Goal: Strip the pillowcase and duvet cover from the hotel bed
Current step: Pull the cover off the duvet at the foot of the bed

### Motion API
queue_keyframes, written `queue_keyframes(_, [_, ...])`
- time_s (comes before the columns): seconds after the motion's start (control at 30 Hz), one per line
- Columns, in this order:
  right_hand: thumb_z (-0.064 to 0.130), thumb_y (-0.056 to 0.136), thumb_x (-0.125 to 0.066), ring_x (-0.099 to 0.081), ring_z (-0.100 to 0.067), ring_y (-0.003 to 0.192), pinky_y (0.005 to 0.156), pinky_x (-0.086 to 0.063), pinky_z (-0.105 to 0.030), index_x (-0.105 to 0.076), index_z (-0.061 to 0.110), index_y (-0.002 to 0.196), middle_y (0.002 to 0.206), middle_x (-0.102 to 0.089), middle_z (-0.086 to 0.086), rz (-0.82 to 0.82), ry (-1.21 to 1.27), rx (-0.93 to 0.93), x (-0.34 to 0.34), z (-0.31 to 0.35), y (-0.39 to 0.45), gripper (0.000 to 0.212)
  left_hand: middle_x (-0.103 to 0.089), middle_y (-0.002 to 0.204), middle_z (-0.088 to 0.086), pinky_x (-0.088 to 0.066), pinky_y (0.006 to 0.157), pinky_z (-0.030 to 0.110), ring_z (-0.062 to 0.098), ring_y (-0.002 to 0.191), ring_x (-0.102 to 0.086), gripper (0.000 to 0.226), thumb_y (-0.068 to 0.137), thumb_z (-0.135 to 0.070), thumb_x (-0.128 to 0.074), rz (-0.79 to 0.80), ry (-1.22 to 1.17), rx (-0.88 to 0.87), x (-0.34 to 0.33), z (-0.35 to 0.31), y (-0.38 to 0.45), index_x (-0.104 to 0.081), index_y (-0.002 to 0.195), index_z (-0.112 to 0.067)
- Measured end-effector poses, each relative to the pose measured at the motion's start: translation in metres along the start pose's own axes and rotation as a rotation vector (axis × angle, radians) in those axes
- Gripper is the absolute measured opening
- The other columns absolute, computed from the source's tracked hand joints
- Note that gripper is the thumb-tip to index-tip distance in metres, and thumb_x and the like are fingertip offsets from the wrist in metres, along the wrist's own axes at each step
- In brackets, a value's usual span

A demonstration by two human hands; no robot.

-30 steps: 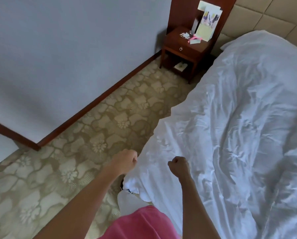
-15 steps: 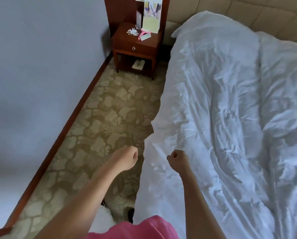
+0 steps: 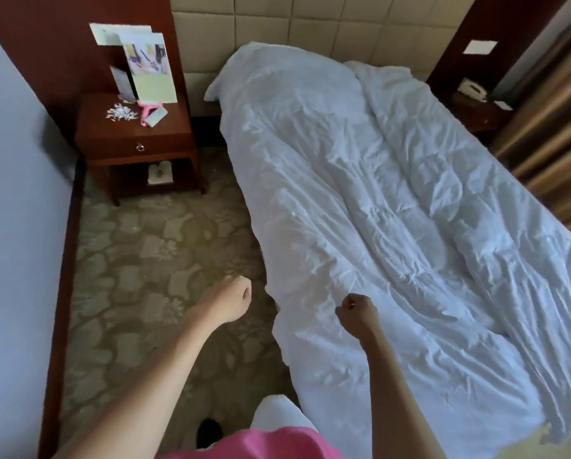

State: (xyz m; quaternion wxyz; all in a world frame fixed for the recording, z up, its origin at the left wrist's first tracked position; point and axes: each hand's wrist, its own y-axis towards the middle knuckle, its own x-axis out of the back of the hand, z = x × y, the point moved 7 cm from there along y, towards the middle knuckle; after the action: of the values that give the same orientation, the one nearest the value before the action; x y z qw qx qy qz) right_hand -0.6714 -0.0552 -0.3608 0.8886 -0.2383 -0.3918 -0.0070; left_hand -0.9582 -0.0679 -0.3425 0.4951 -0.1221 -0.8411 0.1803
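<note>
- Across the centre and right of the frame, the duvet cover point(image 3: 393, 233) is lying rumpled over the bed, its pillow end at upper centre by the headboard point(image 3: 310, 24).
- Both hands are hovering clenched and holding nothing: the left hand point(image 3: 231, 298) over the carpet point(image 3: 151, 260), the right hand point(image 3: 357, 311) above the cover's near left edge.
- Soft, light and bulky, it is probably best gripped at that hanging edge or a corner.
- Open carpet at left is giving pulling room; the nightstand point(image 3: 135, 140) is crowding the upper left.

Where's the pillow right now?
In the head view, the pillow lies at the head of the bed, against the padded headboard, mostly under the duvet; its corner pokes out toward the left nightstand.
</note>
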Motion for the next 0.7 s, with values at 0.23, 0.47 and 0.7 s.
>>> queue_keyframes(0.23, [-0.001,0.077,-0.055,-0.036,-0.016,0.053,0.05,-0.028,-0.027,-0.043,0.01,0.062,0.056,-0.037,-0.001,-0.223,0.045,-0.061,0.028,0.039,0.035,0.022,-0.064,0.076,0.001,-0.043,0.053,0.034,0.019,0.062,-0.06,0.027,0.094,-0.016,-0.039,0.036,0.108,-0.197,0.066,-0.02,0.077,-0.062,0.08,-0.015])
queue_keyframes(0.47, [-0.005,0.072,-0.052,-0.023,-0.013,0.05,0.046,-0.016,-0.025,-0.026,0.017,0.054,0.054,-0.023,0.002,-0.183,0.093,-0.137,-0.001,0.086,0.119,0.038,-0.062,0.084,0.0,-0.052,0.066,0.038,0.019,0.072,-0.061,0.024,0.095,-0.019,-0.039,0.106,0.173,-0.226,0.105,-0.015,0.186,-0.061,0.085,-0.018])
queue_keyframes(0.7, [-0.003,0.071,-0.053,-0.019,-0.012,0.05,0.048,-0.013,-0.026,-0.021,0.019,0.052,0.052,-0.019,0.003,-0.187,0.181,-0.114,0.02,0.177,0.217,0.042,-0.061,0.084,0.002,-0.052,0.065,0.038,0.021,0.075,-0.062,0.023,0.096,-0.017,-0.038,0.109,0.235,-0.275,0.174,-0.036,0.297,-0.058,0.084,-0.016])
